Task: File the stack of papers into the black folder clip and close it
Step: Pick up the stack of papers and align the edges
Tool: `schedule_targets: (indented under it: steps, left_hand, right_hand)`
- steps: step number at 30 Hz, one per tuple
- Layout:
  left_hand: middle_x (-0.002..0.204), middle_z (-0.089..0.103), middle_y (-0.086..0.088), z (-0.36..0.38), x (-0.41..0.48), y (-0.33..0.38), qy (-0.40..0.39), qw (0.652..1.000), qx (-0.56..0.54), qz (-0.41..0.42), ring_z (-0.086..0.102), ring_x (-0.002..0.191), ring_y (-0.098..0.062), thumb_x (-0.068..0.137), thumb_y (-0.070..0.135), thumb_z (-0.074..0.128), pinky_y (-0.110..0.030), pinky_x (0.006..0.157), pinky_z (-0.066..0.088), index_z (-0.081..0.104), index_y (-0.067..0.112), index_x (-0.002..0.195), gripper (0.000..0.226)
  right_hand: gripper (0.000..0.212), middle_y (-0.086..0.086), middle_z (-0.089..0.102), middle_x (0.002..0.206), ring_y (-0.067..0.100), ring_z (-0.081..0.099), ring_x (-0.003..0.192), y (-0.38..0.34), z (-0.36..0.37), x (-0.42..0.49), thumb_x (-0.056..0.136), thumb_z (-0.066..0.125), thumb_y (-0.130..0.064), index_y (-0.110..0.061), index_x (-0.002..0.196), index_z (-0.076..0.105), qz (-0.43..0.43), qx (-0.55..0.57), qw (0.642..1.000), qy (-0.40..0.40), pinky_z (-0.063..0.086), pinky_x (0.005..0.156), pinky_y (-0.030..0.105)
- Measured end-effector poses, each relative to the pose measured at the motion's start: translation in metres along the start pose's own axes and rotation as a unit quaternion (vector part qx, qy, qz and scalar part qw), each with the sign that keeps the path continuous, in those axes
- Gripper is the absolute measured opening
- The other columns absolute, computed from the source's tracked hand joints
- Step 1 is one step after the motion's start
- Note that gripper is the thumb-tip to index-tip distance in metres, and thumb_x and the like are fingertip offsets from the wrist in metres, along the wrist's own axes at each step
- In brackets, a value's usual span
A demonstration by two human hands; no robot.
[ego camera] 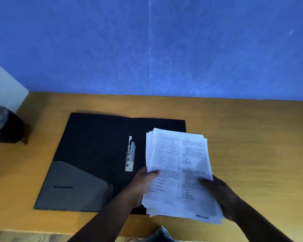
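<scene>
A black folder lies open flat on the wooden desk. Its silver metal clip sits near the spine at the middle, and a grey pocket covers the lower left flap. A stack of printed white papers is over the folder's right half and overhangs its right edge. My left hand grips the stack's lower left edge, thumb on top. My right hand holds the lower right edge, thumb pressed on the top sheet. The sheets are slightly fanned at the upper left corner.
A blue wall rises right behind the desk. A dark cylindrical bin with a plastic liner stands off the desk's left side. The desk's near edge runs along the bottom, with floor and a shoe below.
</scene>
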State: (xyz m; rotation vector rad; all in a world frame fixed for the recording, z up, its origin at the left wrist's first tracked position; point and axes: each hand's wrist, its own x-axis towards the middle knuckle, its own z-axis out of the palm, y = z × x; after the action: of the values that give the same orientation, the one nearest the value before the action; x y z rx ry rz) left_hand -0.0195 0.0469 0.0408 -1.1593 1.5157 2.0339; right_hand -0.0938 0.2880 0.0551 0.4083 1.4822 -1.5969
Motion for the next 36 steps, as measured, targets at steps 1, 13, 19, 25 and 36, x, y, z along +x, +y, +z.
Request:
schedule_targets:
  steps: [1,13,19,25,36]
  left_hand:
    - [0.102,0.075,-0.009,-0.003,0.0,-0.004,0.017,1.0,0.005,0.003,0.074,0.084,-0.022,0.095,0.018,0.063,-0.032,0.063,0.06,0.064,0.013,0.115,0.02]
    - [0.108,0.076,-0.003,-0.043,-0.025,0.023,-0.021,0.979,0.062,0.192,0.072,0.101,-0.022,0.082,-0.019,0.053,-0.04,0.09,0.057,0.062,0.017,0.12,0.053]
    - [0.107,0.073,0.01,-0.039,-0.041,0.054,0.012,0.943,0.101,0.318,0.067,0.105,-0.006,0.09,-0.003,0.058,-0.021,0.087,0.054,0.064,0.031,0.114,0.042]
    - [0.098,0.077,0.0,-0.037,-0.057,0.074,0.026,0.913,0.014,0.407,0.074,0.085,-0.01,0.082,0.005,0.076,-0.019,0.068,0.056,0.07,0.013,0.107,0.026]
    - [0.065,0.051,-0.028,-0.014,-0.086,0.108,-0.014,0.88,-0.044,0.472,0.052,0.065,-0.044,0.074,0.078,0.059,-0.052,0.068,0.042,0.063,-0.004,0.069,0.082]
  right_hand:
    - [0.027,0.02,0.073,0.11,0.043,0.069,0.098,0.001,0.007,0.003,0.091,0.06,-0.011,-0.007,0.117,0.065,-0.009,-0.007,1.0,0.018,0.057,0.082,0.055]
    - [0.057,0.014,0.073,0.113,0.033,0.069,0.105,-0.029,0.05,0.0,0.067,0.084,-0.039,-0.009,0.112,0.068,-0.228,-0.074,0.97,0.035,0.055,0.088,0.053]
    - [0.012,-0.011,0.077,0.079,0.001,0.071,0.073,-0.062,0.075,-0.016,0.091,0.061,-0.007,-0.012,0.098,0.069,-0.33,-0.097,0.937,0.059,0.053,0.063,0.015]
    - [0.018,-0.012,0.078,0.092,0.003,0.072,0.088,-0.074,0.081,-0.026,0.082,0.068,-0.009,-0.024,0.091,0.074,-0.392,-0.118,0.91,0.067,0.055,0.07,0.015]
    - [0.017,-0.021,0.075,0.078,-0.006,0.069,0.076,-0.082,0.08,-0.042,0.073,0.069,-0.018,-0.032,0.078,0.077,-0.44,-0.121,0.885,0.087,0.052,0.068,0.01]
